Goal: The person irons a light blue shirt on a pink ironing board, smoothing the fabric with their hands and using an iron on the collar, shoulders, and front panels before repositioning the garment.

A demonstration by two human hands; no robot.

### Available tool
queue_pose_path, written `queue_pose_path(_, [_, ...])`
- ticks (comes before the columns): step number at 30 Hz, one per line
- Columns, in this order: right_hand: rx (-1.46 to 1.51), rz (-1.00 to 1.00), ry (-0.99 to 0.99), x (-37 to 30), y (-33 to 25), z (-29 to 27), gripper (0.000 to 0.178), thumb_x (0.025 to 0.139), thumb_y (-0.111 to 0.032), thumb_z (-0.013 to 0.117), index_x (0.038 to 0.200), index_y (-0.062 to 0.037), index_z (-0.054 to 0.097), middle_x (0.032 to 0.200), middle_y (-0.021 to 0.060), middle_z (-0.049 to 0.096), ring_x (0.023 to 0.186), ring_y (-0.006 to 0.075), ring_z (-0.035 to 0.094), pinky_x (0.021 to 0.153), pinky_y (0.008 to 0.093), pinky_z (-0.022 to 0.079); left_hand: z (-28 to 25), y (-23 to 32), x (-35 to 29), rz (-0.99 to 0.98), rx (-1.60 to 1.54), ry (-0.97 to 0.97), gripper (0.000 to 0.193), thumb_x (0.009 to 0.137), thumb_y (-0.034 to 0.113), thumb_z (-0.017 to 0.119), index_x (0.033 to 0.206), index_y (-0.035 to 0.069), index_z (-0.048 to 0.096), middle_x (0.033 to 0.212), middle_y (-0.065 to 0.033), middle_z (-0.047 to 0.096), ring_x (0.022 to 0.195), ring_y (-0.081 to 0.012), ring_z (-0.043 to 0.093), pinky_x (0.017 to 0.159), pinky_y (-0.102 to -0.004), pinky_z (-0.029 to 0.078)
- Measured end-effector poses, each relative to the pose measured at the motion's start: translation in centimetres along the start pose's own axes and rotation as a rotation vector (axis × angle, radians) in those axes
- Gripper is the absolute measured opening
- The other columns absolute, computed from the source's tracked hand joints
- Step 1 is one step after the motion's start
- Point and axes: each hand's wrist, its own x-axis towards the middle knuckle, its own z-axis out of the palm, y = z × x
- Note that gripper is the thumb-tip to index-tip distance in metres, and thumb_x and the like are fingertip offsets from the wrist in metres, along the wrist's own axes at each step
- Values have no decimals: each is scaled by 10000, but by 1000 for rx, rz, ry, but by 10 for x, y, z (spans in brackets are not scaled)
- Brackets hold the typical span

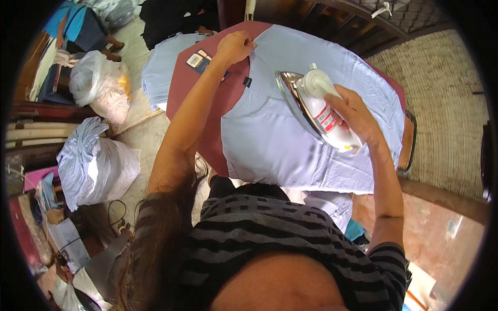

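Observation:
A light-blue shirt [264, 135] lies spread over a maroon ironing board [181, 98]. My right hand [355, 114] is wrapped round the handle of a white iron [324, 111] with a shiny metal soleplate. The iron is tilted, its tip pointing to the far left; whether it touches the cloth I cannot tell. At the board's far left, the fingers of my left hand [236, 47] are closed at the shirt's upper edge. Under my left wrist lies a dark hang tag [199, 60] with a white sticker. A small black label [248, 81] shows at the shirt's neckline.
More light-blue cloth [168, 65] lies beyond the board's left side. Stuffed bags [101, 166] and a clear plastic bag [98, 78] stand on the floor at left. Black cloth [171, 23] lies at the back. A dark metal grille [410, 15] borders the far right.

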Motion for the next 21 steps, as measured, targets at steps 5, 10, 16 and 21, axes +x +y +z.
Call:
queue_pose_path(5, [-338,-165,-92,68,-20,-23,376,970,-382,549,1017,-29,669,679,-1,539,576,71,474,502,259,378,-19,-13,-13,32,-119,101,168,849,202,683,879,39,654,860,-119,686,813,-303,657,716,-402,500])
queue_pose_path(10, [-493,-330,-123,130,-18,-24,425,962,-426,551,1013,-22,674,684,35,562,588,91,489,531,280,397,-36,23,-85,73,-169,321,145,881,140,665,919,4,632,823,-111,633,740,-252,612,667,-363,478])
queue_pose_path(16, [-418,-345,-171,164,-34,9,406,970,-442,534,890,-53,617,562,-32,435,472,34,395,421,238,307,-25,57,-226,30,-5,216,158,812,134,721,934,62,650,925,-80,584,864,-280,524,742,-401,394])
queue_pose_path(21, [-400,-204,-281,151,-33,-11,385,972,-434,544,847,-71,568,542,-54,380,445,20,352,400,226,281,1,80,-259,-75,65,235,282,791,179,752,1052,110,673,1183,-69,557,1086,-284,490,895,-413,366])
